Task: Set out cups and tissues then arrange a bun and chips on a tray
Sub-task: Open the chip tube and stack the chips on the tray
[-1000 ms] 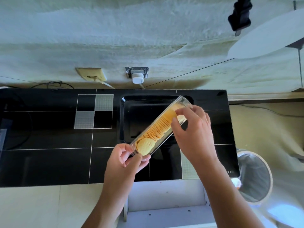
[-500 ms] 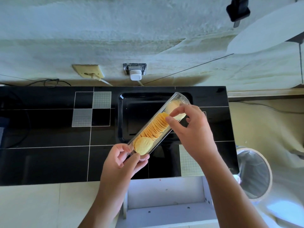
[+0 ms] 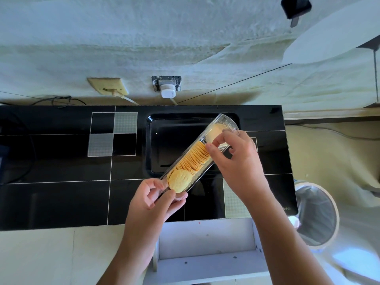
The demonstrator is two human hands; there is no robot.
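A long clear plastic chip container (image 3: 223, 122) with a row of stacked yellow chips (image 3: 193, 159) is held tilted above a black tray (image 3: 156, 145) on the black tiled counter. My left hand (image 3: 156, 200) grips the container's near, lower end. My right hand (image 3: 236, 161) reaches into the far half, its thumb and fingers pinched on a pale chip near the upper end. No bun, cups or tissues show in this view.
The black counter (image 3: 61, 165) runs left, with grey patterned tiles. A wall socket with a white plug (image 3: 167, 90) and a beige outlet (image 3: 107, 87) are behind it. A lined waste bin (image 3: 316, 212) stands at right. A white shelf (image 3: 205, 249) sits below the counter edge.
My right hand has slid from covering the container's far end to pinching chips inside it. The container stays tilted in my left hand, and the camera has shifted slightly.
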